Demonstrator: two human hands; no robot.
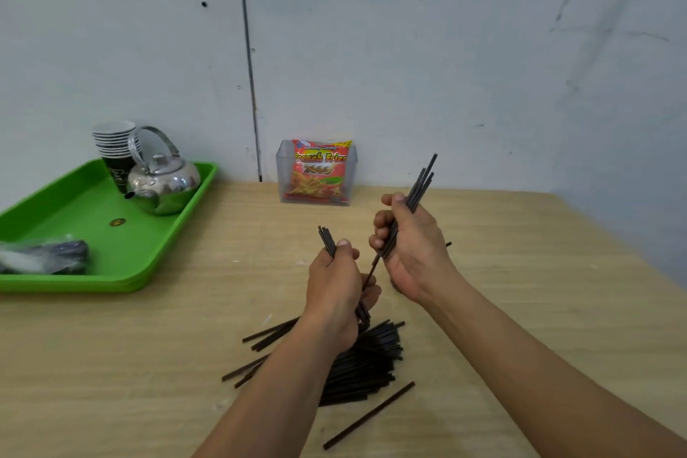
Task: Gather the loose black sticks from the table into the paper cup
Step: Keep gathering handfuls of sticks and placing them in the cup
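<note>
A pile of loose black sticks lies on the wooden table under my forearms, with one stray stick nearer the front edge. My left hand is shut on a small bundle of black sticks whose tips poke above the fist. Above and to the right, my right hand grips another bundle of sticks that points up and to the right. A stack of paper cups stands on the green tray at the far left, partly behind a kettle.
A green tray at the left holds a steel kettle and a plastic-wrapped dark bundle. A clear box with a red snack packet stands against the wall. The table's right edge runs diagonally at the right.
</note>
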